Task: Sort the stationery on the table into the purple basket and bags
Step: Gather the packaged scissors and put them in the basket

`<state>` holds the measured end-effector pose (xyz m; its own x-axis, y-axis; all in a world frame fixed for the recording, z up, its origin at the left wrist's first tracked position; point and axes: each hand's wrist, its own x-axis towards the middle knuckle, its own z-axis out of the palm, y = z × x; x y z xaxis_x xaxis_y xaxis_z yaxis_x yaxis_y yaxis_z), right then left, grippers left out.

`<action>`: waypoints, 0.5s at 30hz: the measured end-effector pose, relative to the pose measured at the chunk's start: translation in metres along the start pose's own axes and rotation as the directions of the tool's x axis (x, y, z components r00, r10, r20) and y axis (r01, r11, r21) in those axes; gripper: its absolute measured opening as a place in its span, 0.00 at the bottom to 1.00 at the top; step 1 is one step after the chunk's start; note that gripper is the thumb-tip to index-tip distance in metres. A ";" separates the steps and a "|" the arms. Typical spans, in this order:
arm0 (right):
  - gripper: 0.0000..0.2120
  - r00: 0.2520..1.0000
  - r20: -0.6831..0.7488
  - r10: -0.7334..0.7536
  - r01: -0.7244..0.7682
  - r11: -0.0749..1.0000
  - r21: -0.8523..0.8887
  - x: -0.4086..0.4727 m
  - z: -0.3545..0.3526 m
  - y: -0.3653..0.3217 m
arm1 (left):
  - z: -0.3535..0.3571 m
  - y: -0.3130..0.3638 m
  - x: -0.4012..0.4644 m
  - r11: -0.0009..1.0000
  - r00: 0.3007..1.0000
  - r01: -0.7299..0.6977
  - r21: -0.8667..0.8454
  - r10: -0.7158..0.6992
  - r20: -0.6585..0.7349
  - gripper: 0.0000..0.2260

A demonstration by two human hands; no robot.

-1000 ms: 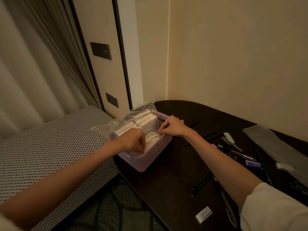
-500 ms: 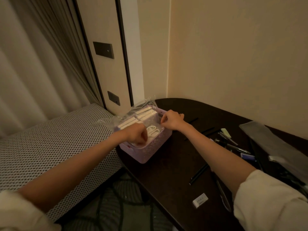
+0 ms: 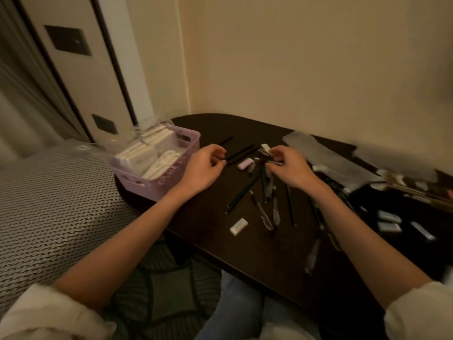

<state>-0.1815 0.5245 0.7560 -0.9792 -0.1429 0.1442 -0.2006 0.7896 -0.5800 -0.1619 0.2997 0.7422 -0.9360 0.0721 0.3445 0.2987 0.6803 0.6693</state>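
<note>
Loose pens (image 3: 266,192) are being picked through on the desk (image 3: 257,253). A thin pen-like item is being pinched by the right hand (image 3: 290,165) (blur hides exactly what); the left hand (image 3: 204,166) is being held loosely curled, holding nothing visible. The purple basket (image 3: 159,165) is sitting at the desk's left edge. Neighbouring pens risk being knocked and rolled off.

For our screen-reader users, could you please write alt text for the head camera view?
A person's left hand and right hand reach over pens and pencils scattered on a dark table, the right pinching some. A purple basket of white items sits at left.
</note>
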 end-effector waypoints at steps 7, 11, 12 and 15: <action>0.12 0.917 -0.273 0.290 -0.243 0.950 0.196 -0.100 -0.052 0.084 | 0.091 0.064 -0.013 0.979 0.971 -0.045 -0.200 0.090 0.223 0.11; 0.13 0.818 -0.393 0.420 -0.376 0.907 0.188 -0.151 -0.064 0.117 | 0.132 0.096 -0.025 0.954 0.930 -0.070 -0.291 0.167 0.327 0.11; 0.13 0.790 -0.418 0.449 -0.416 0.893 0.171 -0.162 -0.066 0.126 | 0.140 0.101 -0.028 0.949 0.921 -0.074 -0.306 0.183 0.344 0.11; 0.15 0.680 -0.484 0.550 -0.590 0.803 0.083 -0.189 -0.071 0.149 | 0.161 0.113 -0.037 0.939 0.894 -0.069 -0.337 0.208 0.398 0.11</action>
<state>-0.0237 0.7113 0.6993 -0.7616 0.6261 0.1673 0.4139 0.6686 -0.6177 -0.1232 0.4911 0.6990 -0.8482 0.4961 0.1855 0.4078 0.3881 0.8265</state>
